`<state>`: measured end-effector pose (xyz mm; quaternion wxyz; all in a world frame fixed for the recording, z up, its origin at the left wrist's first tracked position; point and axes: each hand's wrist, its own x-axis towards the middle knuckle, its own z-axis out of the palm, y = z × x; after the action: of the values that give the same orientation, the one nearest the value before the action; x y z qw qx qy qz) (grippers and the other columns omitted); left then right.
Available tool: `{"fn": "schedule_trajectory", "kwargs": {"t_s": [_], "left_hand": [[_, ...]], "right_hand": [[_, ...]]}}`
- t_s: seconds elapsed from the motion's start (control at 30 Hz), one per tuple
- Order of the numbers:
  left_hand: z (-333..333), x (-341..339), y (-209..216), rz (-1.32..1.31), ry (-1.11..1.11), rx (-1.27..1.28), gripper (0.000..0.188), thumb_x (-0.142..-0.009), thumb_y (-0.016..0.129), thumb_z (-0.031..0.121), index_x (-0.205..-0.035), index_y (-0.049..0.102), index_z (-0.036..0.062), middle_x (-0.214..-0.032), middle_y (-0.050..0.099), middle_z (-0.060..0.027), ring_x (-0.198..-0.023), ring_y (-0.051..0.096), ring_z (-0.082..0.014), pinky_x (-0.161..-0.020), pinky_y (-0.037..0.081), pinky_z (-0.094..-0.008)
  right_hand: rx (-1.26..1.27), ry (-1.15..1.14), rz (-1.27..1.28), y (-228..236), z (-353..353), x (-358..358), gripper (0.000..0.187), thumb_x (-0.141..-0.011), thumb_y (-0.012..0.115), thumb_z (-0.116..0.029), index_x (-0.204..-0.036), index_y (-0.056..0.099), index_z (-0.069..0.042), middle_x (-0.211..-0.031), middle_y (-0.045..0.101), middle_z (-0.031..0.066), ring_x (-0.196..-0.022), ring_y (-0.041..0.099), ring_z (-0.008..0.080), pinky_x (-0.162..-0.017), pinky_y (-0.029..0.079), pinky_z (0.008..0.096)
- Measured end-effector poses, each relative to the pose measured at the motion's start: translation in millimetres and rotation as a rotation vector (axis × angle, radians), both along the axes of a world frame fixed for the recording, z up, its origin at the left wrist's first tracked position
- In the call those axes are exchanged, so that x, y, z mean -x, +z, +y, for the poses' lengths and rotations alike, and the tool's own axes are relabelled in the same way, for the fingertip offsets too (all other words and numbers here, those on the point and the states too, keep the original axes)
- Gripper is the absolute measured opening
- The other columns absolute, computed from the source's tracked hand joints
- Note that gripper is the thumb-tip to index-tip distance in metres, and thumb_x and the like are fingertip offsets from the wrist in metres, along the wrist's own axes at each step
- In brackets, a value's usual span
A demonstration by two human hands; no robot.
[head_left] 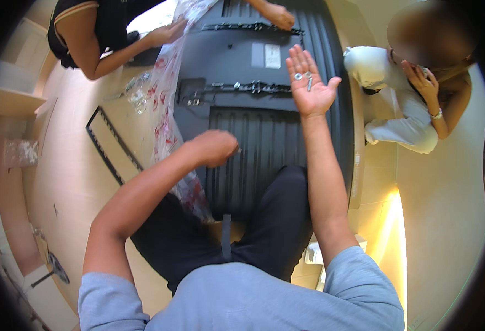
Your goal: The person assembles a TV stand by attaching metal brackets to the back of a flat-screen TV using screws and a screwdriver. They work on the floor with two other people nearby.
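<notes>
Head camera view shows a silver metal screw (310,84) and a silver round washer (298,76), which lie on the upturned palm of the right hand (315,100). One more small metal piece (308,74) rests just beside the upper end of the screw; its exact shape is too small to tell. The grip of this hand is released: the fingers are stretched out flat and nothing is clasped. The left hand (216,148) is lower and further to the left, with its grip clenched into a fist. A tiny dark spot shows at its finger side, but I cannot tell if something is held inside.

Both hands are above a large black ribbed panel (253,160). Across this panel lies a long black metal bracket (256,87), and its right end is near the right hand. A second long black metal bracket (242,26) lies further away, where the hand of a co-worker (278,16) is at its right end. Between the brackets there is a white rectangular label (272,55).

Along the left side of the panel hangs a transparent plastic sheet with red print (162,116). Beside it, a black rectangular frame (118,138) lies on the floor (66,182). On the right, another person (408,105) sits near the panel.
</notes>
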<state>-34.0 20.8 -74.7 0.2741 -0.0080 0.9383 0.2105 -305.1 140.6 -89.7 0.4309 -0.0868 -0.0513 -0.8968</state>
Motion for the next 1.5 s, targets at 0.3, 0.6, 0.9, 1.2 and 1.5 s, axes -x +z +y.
{"fn": "schedule_trajectory", "kwargs": {"t_s": [0.3, 0.6, 0.9, 1.2, 1.5], "left_hand": [[-23.5, -6.2, -56.5, -0.041, 0.270, -0.037, 0.017, -0.085, 0.066, 0.009, -0.101, 0.070, 0.0042, -0.099, 0.072, -0.0224, -0.100, 0.068, -0.0442, -0.083, 0.053, -0.0524], [-7.1, 2.0, -68.0, 0.037, 0.497, 0.019, 0.031, -0.086, 0.078, 0.020, -0.111, 0.069, 0.0047, -0.106, 0.074, -0.0215, -0.105, 0.069, -0.0422, -0.087, 0.054, -0.0513], [1.6, 7.4, -82.5, 0.054, 0.439, 0.007, 0.028, -0.089, 0.073, 0.018, -0.112, 0.068, 0.0029, -0.105, 0.073, -0.0234, -0.104, 0.069, -0.0426, -0.088, 0.054, -0.0517], [-20.4, 20.0, -92.0, 0.066, 0.431, -0.031, 0.030, -0.082, 0.076, 0.019, -0.106, 0.072, 0.0019, -0.102, 0.072, -0.0263, -0.099, 0.069, -0.0449, -0.087, 0.055, -0.0504], [-92.2, 38.0, -17.6, -0.242, 0.795, -1.152, 0.051, -0.083, 0.076, 0.005, -0.131, 0.061, -0.0021, -0.091, 0.065, -0.0041, -0.080, 0.063, -0.0145, -0.073, 0.052, -0.0322]], "right_hand": [[0.071, -0.090, -0.037, -1.5, 17.9, 12.5, 0.120, -0.091, 0.018, -0.088, -0.160, 0.016, 0.010, -0.167, 0.020, 0.0317, -0.157, 0.017, 0.0473, -0.128, 0.016, 0.0597], [0.120, -0.106, -0.009, 3.1, 18.2, 16.0, 0.120, -0.091, 0.027, -0.087, -0.161, 0.012, 0.010, -0.168, 0.016, 0.0316, -0.157, 0.017, 0.0470, -0.129, 0.016, 0.0583], [0.003, -0.140, -0.001, 11.5, 15.1, 9.6, 0.087, -0.092, 0.064, -0.013, -0.160, 0.015, 0.011, -0.168, 0.018, 0.0312, -0.158, 0.017, 0.0444, -0.130, 0.017, 0.0573], [-0.137, 0.100, -0.099, -9.5, 6.6, 20.0, 0.045, -0.099, 0.053, 0.001, -0.141, 0.044, 0.012, -0.138, 0.057, 0.0279, -0.131, 0.056, 0.0391, -0.108, 0.051, 0.0480], [-1.169, 0.247, 0.609, -25.5, -22.6, -27.2, 0.019, -0.103, 0.066, -0.025, -0.106, 0.069, -0.006, -0.067, 0.044, -0.0058, -0.053, 0.037, 0.0037, -0.041, 0.026, 0.0196]]}}
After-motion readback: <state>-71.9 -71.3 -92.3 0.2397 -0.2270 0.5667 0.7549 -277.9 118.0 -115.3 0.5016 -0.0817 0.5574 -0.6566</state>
